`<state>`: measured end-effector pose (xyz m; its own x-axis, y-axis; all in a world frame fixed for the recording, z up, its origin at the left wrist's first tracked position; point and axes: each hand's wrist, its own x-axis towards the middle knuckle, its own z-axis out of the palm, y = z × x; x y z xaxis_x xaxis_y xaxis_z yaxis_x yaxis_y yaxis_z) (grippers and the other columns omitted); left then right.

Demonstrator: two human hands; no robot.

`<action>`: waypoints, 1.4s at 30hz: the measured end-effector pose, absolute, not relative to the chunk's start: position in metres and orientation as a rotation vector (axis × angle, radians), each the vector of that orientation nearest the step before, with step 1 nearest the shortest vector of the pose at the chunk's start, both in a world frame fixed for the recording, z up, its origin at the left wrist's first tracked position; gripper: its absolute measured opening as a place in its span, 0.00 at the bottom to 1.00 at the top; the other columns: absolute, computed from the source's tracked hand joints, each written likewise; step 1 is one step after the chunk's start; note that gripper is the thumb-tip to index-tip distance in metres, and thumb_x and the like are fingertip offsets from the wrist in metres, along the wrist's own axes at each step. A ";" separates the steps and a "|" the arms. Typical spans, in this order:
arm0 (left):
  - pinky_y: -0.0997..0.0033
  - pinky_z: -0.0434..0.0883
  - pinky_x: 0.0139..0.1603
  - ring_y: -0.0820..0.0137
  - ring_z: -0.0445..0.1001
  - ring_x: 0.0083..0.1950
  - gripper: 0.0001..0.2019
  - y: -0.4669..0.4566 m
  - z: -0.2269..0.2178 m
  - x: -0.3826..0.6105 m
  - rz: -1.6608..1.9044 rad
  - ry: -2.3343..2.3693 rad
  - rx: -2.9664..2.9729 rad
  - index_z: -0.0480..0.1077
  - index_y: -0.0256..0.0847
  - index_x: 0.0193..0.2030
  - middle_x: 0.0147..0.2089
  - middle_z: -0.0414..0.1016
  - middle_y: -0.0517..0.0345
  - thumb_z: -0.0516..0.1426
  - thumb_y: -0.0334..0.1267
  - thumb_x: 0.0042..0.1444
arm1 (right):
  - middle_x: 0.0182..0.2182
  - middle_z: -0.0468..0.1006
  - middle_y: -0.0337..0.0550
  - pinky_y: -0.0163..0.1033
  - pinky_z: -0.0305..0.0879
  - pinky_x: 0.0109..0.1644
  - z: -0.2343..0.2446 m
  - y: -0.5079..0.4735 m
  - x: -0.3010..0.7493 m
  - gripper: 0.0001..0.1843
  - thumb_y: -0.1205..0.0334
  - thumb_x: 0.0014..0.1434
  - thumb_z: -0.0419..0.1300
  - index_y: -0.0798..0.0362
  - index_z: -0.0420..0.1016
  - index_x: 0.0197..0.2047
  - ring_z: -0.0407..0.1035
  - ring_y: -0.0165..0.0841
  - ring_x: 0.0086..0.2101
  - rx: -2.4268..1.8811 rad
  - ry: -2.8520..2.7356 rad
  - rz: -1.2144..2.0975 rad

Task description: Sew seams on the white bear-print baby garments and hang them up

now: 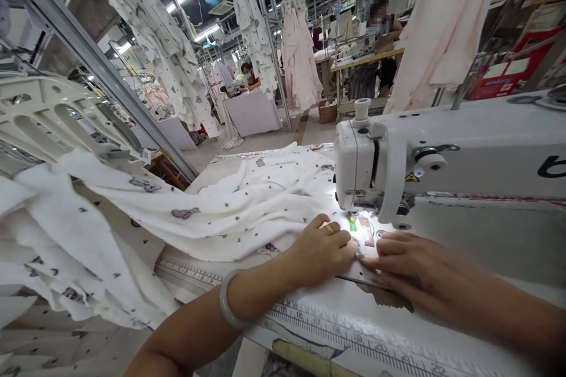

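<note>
A white sewing machine (360, 159) stands at the right, its lamp lighting the green presser foot (352, 222). Just in front of the foot, my left hand (321, 250) pinches the edge of a white printed fabric (247, 206), fingers curled over it. My right hand (407, 262) lies to the right of the needle area, fingertips at the same small bit of cloth; its fingers are pressed together and slightly blurred. The fabric, dotted with small dark figures, spreads left across the table and drapes over its left side.
A measuring tape strip (336, 327) runs along the table's front edge. At the left stand a pale plastic hanger rack (57, 106) and a slanting metal post (101, 65). Hanging printed garments (154, 41) and pink garments (300, 53) fill the background, where people sit at other machines.
</note>
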<state>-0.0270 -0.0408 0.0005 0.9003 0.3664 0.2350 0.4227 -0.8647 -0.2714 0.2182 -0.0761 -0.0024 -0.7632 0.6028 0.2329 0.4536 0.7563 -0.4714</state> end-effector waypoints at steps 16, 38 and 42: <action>0.62 0.66 0.59 0.68 0.77 0.49 0.12 -0.034 0.002 -0.036 -0.265 -0.499 -2.874 0.76 0.39 0.55 0.50 0.83 0.56 0.51 0.30 0.74 | 0.33 0.78 0.39 0.47 0.66 0.45 -0.004 -0.071 0.226 0.17 0.54 0.78 0.49 0.44 0.80 0.49 0.74 0.37 0.35 -0.881 -2.515 0.348; 0.62 0.67 0.63 0.63 0.75 0.62 0.17 -0.028 0.010 -0.027 -0.055 -0.771 -2.854 0.71 0.29 0.60 0.63 0.77 0.43 0.52 0.24 0.67 | 0.45 0.84 0.37 0.50 0.66 0.52 -0.021 -0.066 0.228 0.19 0.47 0.79 0.49 0.42 0.74 0.61 0.79 0.37 0.39 -0.892 -2.473 -0.195; 0.60 0.66 0.65 0.61 0.73 0.64 0.19 -0.028 0.008 -0.028 -0.053 -0.797 -2.877 0.69 0.26 0.63 0.65 0.75 0.42 0.52 0.24 0.66 | 0.43 0.85 0.37 0.50 0.69 0.50 -0.019 -0.063 0.229 0.18 0.47 0.78 0.49 0.41 0.75 0.60 0.80 0.38 0.37 -0.911 -2.472 -0.178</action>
